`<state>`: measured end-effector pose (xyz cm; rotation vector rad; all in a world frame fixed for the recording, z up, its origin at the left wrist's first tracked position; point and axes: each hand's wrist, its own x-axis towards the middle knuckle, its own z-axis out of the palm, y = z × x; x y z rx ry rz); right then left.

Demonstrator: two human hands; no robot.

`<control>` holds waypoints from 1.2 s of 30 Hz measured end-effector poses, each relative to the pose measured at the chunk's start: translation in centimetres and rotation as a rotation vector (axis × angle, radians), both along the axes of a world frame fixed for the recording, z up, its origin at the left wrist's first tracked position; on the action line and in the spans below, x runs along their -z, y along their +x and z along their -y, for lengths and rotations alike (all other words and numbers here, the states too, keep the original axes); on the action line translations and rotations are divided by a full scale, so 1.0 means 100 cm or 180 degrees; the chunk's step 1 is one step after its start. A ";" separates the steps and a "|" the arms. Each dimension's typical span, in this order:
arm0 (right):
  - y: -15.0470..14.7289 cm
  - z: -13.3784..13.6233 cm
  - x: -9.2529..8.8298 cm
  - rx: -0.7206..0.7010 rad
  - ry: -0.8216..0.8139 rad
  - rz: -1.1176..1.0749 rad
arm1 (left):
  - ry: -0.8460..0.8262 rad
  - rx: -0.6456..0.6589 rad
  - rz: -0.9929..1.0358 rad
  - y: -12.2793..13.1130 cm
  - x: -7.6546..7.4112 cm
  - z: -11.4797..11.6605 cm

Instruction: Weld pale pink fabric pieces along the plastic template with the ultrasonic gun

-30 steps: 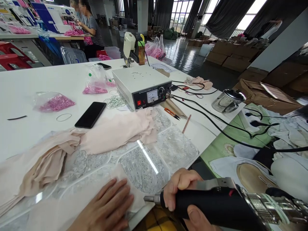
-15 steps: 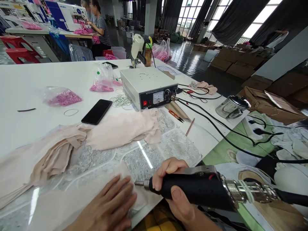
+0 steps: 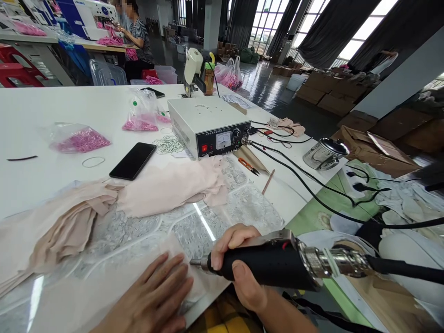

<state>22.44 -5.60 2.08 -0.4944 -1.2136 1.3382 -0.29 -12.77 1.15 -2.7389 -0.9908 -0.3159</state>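
The right grip (image 3: 249,284) of the person is clenched around a black handpiece (image 3: 274,267), its thumb on the near side and its fingers wrapped over the top, with the slim metal tip (image 3: 198,262) pointing left. The left grip (image 3: 154,289) grasps nothing; it lies palm down, fingers slightly spread, flat on a thin pale fabric sheet (image 3: 79,298) near the close edge of the tabletop (image 3: 45,104). The tip sits over the sheet's right end, just beside the left fingers; whether it touches the cloth, I cannot tell. Beneath the sheet is a grey stone-patterned mat (image 3: 251,208). Beyond the left grip lie a fanned stack of beige fabric pieces (image 3: 65,231) and a pale pink fabric pile (image 3: 169,187). Past these are a black smartphone (image 3: 133,160), a control box (image 3: 208,121) with a dial meter, orange-handled thread snips (image 3: 247,165) and a lidded metal mug (image 3: 322,155).
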 end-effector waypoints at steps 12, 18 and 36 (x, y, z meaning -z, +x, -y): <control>0.036 0.027 -0.020 0.0464 -0.0131 0.0097 | 0.0067 -0.0072 0.0051 0.005 0.002 -0.001; 0.031 0.029 -0.012 0.0611 -0.0075 -0.0015 | 0.0019 -0.0060 0.0089 0.005 0.003 -0.002; 0.007 0.012 0.001 0.0148 0.0064 -0.0327 | -0.0259 -0.0377 0.0543 0.013 0.014 0.007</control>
